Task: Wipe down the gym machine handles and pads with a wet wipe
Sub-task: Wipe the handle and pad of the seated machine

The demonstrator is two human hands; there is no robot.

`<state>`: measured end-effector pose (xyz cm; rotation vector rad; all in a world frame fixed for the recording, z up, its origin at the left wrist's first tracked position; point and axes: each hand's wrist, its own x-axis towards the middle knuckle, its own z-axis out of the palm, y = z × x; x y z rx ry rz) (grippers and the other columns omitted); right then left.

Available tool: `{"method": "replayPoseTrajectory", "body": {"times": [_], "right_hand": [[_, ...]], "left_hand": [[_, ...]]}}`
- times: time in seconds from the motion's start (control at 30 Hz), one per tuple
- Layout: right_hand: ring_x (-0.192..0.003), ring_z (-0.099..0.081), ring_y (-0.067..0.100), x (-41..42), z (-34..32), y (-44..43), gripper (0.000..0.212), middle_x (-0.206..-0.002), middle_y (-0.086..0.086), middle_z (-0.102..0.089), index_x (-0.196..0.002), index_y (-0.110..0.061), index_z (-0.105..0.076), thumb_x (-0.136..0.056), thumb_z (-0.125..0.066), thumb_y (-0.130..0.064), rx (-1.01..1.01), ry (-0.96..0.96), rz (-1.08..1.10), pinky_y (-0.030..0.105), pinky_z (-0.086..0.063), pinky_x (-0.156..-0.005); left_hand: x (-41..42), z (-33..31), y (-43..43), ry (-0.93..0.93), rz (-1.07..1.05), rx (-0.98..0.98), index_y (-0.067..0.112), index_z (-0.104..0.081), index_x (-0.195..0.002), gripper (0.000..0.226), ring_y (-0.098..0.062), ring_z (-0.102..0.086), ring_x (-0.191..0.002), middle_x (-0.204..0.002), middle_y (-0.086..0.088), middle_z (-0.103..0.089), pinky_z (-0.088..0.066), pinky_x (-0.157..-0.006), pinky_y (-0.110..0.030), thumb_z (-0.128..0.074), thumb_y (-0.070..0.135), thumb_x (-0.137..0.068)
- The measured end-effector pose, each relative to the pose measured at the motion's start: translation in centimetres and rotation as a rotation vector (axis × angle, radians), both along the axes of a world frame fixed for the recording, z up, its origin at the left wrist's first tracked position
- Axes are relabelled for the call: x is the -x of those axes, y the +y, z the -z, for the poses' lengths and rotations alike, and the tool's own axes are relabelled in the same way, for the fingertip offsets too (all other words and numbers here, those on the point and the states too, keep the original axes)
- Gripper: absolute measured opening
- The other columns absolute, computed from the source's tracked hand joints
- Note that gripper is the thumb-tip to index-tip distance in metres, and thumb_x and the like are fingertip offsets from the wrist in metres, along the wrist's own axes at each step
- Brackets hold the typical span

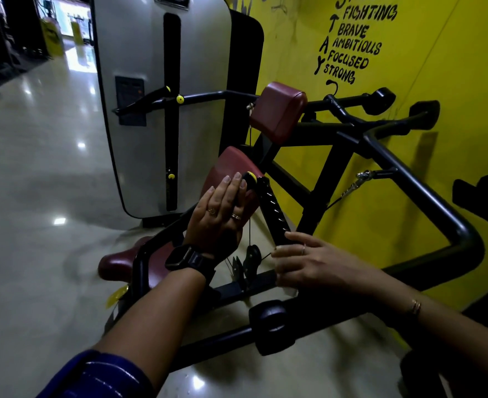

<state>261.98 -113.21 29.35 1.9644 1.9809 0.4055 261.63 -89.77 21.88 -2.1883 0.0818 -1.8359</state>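
Observation:
My left hand [222, 208], with a watch on the wrist, lies flat with straight fingers on the near maroon pad [231, 162] of the gym machine. Just right of it a black ribbed handle [271, 208] with a yellow-tipped cap slants down. My right hand [306, 259] holds the lower end of that handle where it meets the frame, fingers curled over it. A second maroon pad [280, 110] stands higher and farther back. A maroon seat [116, 262] sits low at the left. No wet wipe shows under either hand.
The machine's black frame [426, 196] runs along the yellow wall [452, 67] on the right, with two more black grips [380, 100] at the far end. The grey weight-stack cover [145, 110] rises behind the pads. Glossy floor [36, 168] spreads to the left.

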Motion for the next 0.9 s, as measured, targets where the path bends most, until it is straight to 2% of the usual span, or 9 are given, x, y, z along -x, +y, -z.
{"method": "replayPoseTrajectory", "body": {"times": [0.1,0.23,0.27,0.33,0.4,0.5,0.6,0.77,0.9], "right_hand": [[-0.127,-0.051,0.014,-0.9,0.2,-0.9,0.028,-0.118,-0.015,-0.065,-0.101,-0.039,-0.068,-0.073,-0.061,-0.042,0.164,-0.040,0.006,0.050,-0.025,-0.107],[-0.132,-0.032,0.012,-1.2,-1.1,-0.4,0.037,-0.129,-0.012,-0.060,-0.111,-0.035,-0.066,-0.075,-0.062,-0.037,0.220,-0.038,0.056,0.051,-0.020,-0.108],[-0.135,-0.026,0.012,-1.3,-1.4,-0.1,0.041,-0.137,-0.012,-0.053,-0.118,-0.033,-0.063,-0.077,-0.058,-0.034,0.221,-0.034,0.068,0.049,-0.013,-0.111],[-0.141,-0.004,0.007,-1.4,-2.2,0.2,0.052,-0.150,-0.017,-0.022,-0.136,-0.032,-0.049,-0.085,-0.044,-0.028,0.243,0.036,0.178,0.042,0.010,-0.113],[-0.140,0.011,0.003,-1.3,-3.0,0.4,0.054,-0.149,-0.021,-0.004,-0.145,-0.033,-0.035,-0.093,-0.037,-0.019,0.288,0.087,0.281,0.036,0.023,-0.109],[-0.138,0.011,0.003,-1.1,-2.7,0.5,0.052,-0.155,-0.017,-0.016,-0.142,-0.032,-0.041,-0.091,-0.034,-0.023,0.353,0.139,0.272,0.038,0.019,-0.113],[-0.135,0.009,0.001,-0.6,-2.7,0.8,0.043,-0.154,-0.013,-0.029,-0.137,-0.031,-0.047,-0.094,-0.050,-0.026,0.464,0.173,0.260,0.036,0.020,-0.110],[-0.140,0.010,0.003,-3.0,-4.7,2.7,0.056,-0.157,-0.014,-0.015,-0.145,-0.034,-0.034,-0.096,-0.046,-0.009,0.325,0.038,0.255,0.036,0.020,-0.112],[-0.142,0.014,0.004,-4.5,-5.3,3.6,0.061,-0.157,-0.017,-0.005,-0.149,-0.036,-0.023,-0.098,-0.041,-0.009,0.220,0.028,0.305,0.034,0.020,-0.112]], "left_hand": [[-0.3,0.1,0.0,-0.016,-0.007,-0.018,0.005,-0.044,-0.142,0.047,-0.022,-0.054,-0.128,-0.141,-0.010,-0.054,-0.040,-0.106,-0.037,-0.028,0.020,-0.101],[0.0,0.3,0.3,0.010,-0.054,-0.035,0.006,-0.046,-0.142,0.053,-0.023,-0.048,-0.133,-0.145,-0.010,-0.050,-0.035,-0.110,-0.037,-0.041,0.029,-0.095],[0.1,0.2,0.2,0.005,-0.049,-0.032,0.006,-0.046,-0.142,0.050,-0.022,-0.048,-0.133,-0.144,-0.010,-0.051,-0.035,-0.110,-0.037,-0.037,0.028,-0.097],[0.1,-0.1,0.0,0.000,-0.021,-0.010,0.006,-0.047,-0.140,0.047,-0.022,-0.052,-0.130,-0.142,-0.010,-0.053,-0.038,-0.108,-0.037,-0.028,0.025,-0.101],[0.2,-0.2,-0.1,0.011,0.002,0.015,0.005,-0.047,-0.140,0.047,-0.023,-0.054,-0.128,-0.140,-0.010,-0.055,-0.040,-0.105,-0.037,-0.025,0.024,-0.103],[0.3,-0.1,-0.3,0.037,-0.005,0.035,0.005,-0.046,-0.140,0.049,-0.023,-0.053,-0.130,-0.142,-0.010,-0.053,-0.040,-0.105,-0.038,-0.021,0.023,-0.102],[0.3,0.0,-0.3,0.056,-0.008,0.039,0.006,-0.045,-0.141,0.050,-0.023,-0.049,-0.133,-0.144,-0.010,-0.051,-0.037,-0.108,-0.037,-0.020,0.024,-0.102],[0.3,0.0,-0.1,0.035,0.004,0.043,0.006,-0.047,-0.140,0.048,-0.022,-0.048,-0.133,-0.143,-0.009,-0.052,-0.036,-0.109,-0.037,-0.024,0.025,-0.102],[0.0,0.1,0.1,0.030,0.011,0.030,0.006,-0.044,-0.141,0.053,-0.024,-0.048,-0.131,-0.141,-0.011,-0.054,-0.035,-0.108,-0.037,-0.049,0.035,-0.096]]}}
